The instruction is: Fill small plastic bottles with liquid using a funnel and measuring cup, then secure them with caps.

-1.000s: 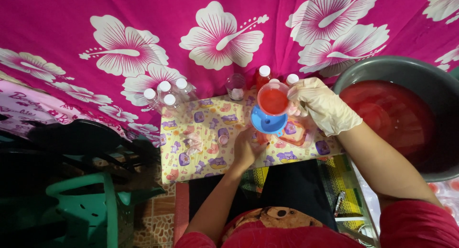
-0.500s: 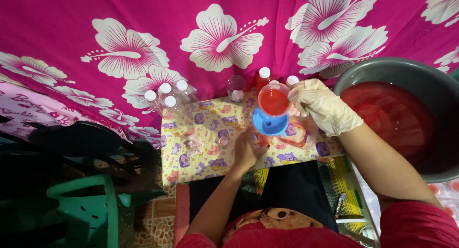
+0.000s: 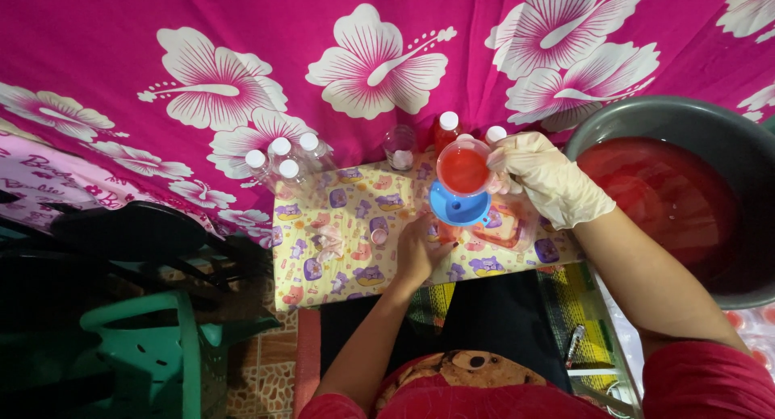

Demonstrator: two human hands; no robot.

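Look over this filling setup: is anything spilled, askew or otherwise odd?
Nothing clearly spilled. One oddity: only the right hand wears a glove; the left hand is bare. The right holds a clear cup of red liquid over a blue funnel. The patterned cloth shows no obvious puddle.

Behind, a magenta cloth (image 3: 121,48) printed with white flowers. At left, a green plastic chair (image 3: 153,354) beside a black seat (image 3: 129,233). Far right, a grey basin (image 3: 686,120) of red liquid. Four empty white-capped bottles (image 3: 282,165) clustered, upright.

Four clear plastic white-capped bottles (image 3: 282,159) cluster at the cartoon-print cloth's (image 3: 339,257) far left corner, showing no labels.
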